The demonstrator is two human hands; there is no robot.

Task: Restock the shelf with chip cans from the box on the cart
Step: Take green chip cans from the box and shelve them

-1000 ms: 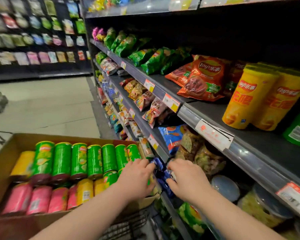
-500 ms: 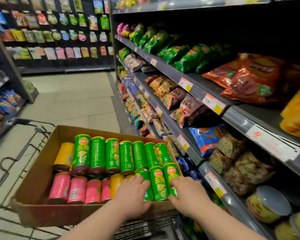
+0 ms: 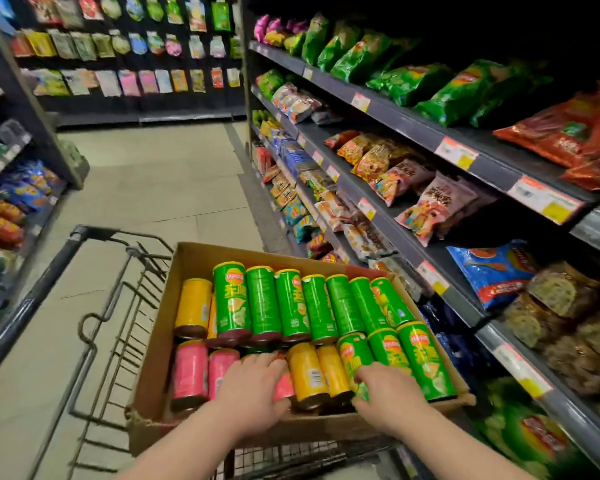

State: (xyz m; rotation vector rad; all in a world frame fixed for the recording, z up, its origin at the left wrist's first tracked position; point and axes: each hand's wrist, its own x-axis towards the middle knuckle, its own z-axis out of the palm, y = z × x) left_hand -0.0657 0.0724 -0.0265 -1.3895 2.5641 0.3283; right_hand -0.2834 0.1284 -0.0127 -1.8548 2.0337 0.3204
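- Cardboard box (image 3: 155, 344) of chip cans (image 3: 293, 303) sits on the wire cart (image 3: 94, 323), lower centre of frame.
- Left hand (image 3: 253, 393) grips pink can (image 3: 285, 386); right hand (image 3: 385, 393) grips green can (image 3: 352, 355), both in the near row.
- Beige tile floor (image 3: 160, 188); snack shelf (image 3: 413, 123) fills the right side.

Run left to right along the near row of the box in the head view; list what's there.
Two pink cans → left hand, gripping a third pink can → two yellow cans → three green cans, right hand gripping the first green can.

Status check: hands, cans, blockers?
Left hand grips pink cylindrical chip can; right hand grips green cylindrical chip can. Both lie in brown cardboard box. Yellow cans packed between.
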